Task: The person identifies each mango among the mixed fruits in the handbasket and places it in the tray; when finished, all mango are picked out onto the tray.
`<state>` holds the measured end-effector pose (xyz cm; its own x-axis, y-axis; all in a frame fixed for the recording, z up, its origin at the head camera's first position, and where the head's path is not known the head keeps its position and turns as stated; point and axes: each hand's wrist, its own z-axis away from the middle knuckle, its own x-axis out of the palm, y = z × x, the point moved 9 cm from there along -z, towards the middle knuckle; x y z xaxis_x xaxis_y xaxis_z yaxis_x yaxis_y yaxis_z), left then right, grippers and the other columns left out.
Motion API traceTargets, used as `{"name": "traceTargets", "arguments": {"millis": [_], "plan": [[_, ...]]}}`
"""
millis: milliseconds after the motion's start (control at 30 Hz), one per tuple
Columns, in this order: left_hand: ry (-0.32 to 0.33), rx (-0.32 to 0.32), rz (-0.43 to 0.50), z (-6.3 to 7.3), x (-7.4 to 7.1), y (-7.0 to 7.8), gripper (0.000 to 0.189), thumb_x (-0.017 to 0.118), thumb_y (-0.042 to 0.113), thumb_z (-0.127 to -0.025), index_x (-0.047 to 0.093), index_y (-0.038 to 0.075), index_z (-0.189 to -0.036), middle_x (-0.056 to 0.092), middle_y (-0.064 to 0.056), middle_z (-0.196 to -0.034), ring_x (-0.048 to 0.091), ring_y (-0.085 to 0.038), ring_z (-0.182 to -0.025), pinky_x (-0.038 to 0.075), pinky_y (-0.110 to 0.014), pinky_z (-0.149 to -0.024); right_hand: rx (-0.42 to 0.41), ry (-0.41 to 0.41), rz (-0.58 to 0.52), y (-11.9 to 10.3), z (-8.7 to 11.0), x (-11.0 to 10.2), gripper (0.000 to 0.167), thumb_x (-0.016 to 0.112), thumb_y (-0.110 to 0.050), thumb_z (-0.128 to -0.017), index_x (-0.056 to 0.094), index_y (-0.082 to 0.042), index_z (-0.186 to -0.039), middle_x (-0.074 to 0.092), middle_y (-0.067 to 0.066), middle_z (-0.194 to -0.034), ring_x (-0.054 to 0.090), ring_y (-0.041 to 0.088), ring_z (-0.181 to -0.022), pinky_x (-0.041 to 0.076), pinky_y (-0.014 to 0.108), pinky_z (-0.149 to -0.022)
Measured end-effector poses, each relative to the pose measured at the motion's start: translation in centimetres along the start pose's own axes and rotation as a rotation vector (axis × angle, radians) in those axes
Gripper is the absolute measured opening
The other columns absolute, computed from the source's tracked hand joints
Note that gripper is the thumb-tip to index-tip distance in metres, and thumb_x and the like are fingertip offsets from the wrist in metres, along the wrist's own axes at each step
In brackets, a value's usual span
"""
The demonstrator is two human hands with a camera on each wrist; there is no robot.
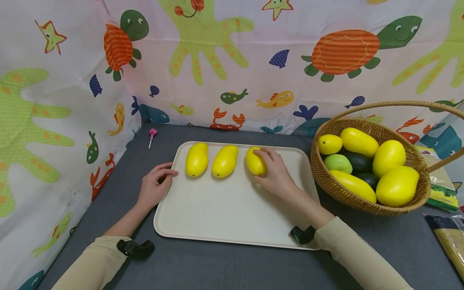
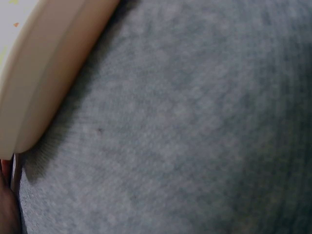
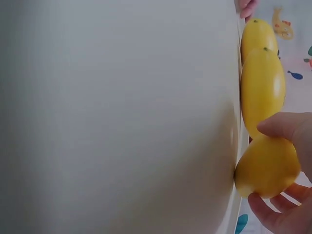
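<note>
My right hand (image 1: 275,171) holds a yellow mango (image 1: 255,161) near the tray's far edge. In the right wrist view the thumb lies on one side of this mango (image 3: 268,168) and the other fingers curl round the opposite side. Two more yellow mangoes, a left one (image 1: 197,160) and a middle one (image 1: 224,161), lie side by side on the cream tray (image 1: 224,209). My left hand (image 1: 156,185) rests with its fingertips at the tray's left rim, fingers loosely bent. Only a sliver of that hand shows in the left wrist view, beside the tray's underside (image 2: 53,63).
Right of the tray stands a wicker basket (image 1: 326,181) with several yellow fruits, a green apple (image 1: 338,163) and dark avocados (image 1: 357,161). Packets, one a grainy yellow bag (image 1: 447,237), lie beyond it. A pink lollipop (image 1: 153,132) lies back left. A printed cloth (image 1: 206,48) hangs behind.
</note>
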<state>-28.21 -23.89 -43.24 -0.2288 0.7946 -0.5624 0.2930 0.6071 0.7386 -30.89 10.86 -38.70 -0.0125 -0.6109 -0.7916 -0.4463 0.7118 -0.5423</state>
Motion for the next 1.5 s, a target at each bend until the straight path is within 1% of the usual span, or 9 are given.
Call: {"name": "traceTargets", "arguments": {"millis": [167,367,533,700,1133,1500], "plan": [[0.002,0.003,0.004,0.0,0.0,0.0,0.017,0.061,0.002,-0.091,0.076,0.007,-0.099,0.062,-0.010,-0.125,0.063,-0.025,-0.100,0.042,-0.011,-0.076,0.007,-0.059,0.020,-0.4,0.5,0.4,0.074,0.083,-0.015,-0.076,0.047,-0.012,-0.141,0.036,0.017,-0.147,0.037,0.035,-0.130,0.036,0.050,-0.106],[0.000,-0.003,0.003,0.0,0.1,-0.2,0.018,0.061,0.003,-0.091,0.076,0.008,-0.099,0.062,-0.010,-0.125,0.063,-0.025,-0.101,0.042,-0.011,-0.076,-0.019,-0.082,0.043,-1.1,1.0,0.6,0.073,0.081,-0.022,-0.078,0.048,-0.013,-0.142,0.034,0.018,-0.149,0.034,0.034,-0.131,0.036,0.050,-0.105],[-0.005,-0.008,0.000,0.0,0.2,-0.3,0.017,0.061,0.003,-0.092,0.076,0.008,-0.099,0.062,-0.009,-0.126,0.062,-0.025,-0.102,0.042,-0.011,-0.077,-0.055,-0.068,0.060,-1.3,1.2,0.6,0.072,0.078,-0.025,-0.079,0.047,-0.010,-0.142,0.036,0.018,-0.148,0.035,0.034,-0.132,0.034,0.050,-0.106],[-0.002,-0.003,-0.002,-0.1,0.1,-0.3,0.017,0.062,0.003,-0.092,0.076,0.008,-0.099,0.062,-0.009,-0.126,0.063,-0.025,-0.101,0.042,-0.011,-0.076,-0.053,-0.047,0.069,-1.3,1.1,0.4,0.072,0.077,-0.026,-0.077,0.047,-0.007,-0.139,0.039,0.016,-0.145,0.037,0.032,-0.130,0.035,0.047,-0.107],[-0.005,-0.014,0.003,0.0,0.1,-0.4,0.017,0.062,0.004,-0.091,0.076,0.009,-0.099,0.062,-0.008,-0.125,0.063,-0.024,-0.098,0.043,-0.012,-0.074,-0.037,-0.028,0.083,-1.4,1.1,0.2,0.068,0.079,-0.028,-0.076,0.051,-0.009,-0.136,0.042,0.012,-0.144,0.037,0.030,-0.130,0.039,0.048,-0.104],[-0.008,-0.037,-0.005,0.0,0.1,-0.5,0.017,0.061,0.004,-0.092,0.076,0.009,-0.099,0.062,-0.008,-0.126,0.062,-0.024,-0.100,0.043,-0.012,-0.074,-0.041,-0.016,0.084,-1.4,1.1,0.2,0.068,0.080,-0.030,-0.076,0.051,-0.009,-0.135,0.042,0.012,-0.145,0.037,0.029,-0.131,0.040,0.048,-0.102]]}}
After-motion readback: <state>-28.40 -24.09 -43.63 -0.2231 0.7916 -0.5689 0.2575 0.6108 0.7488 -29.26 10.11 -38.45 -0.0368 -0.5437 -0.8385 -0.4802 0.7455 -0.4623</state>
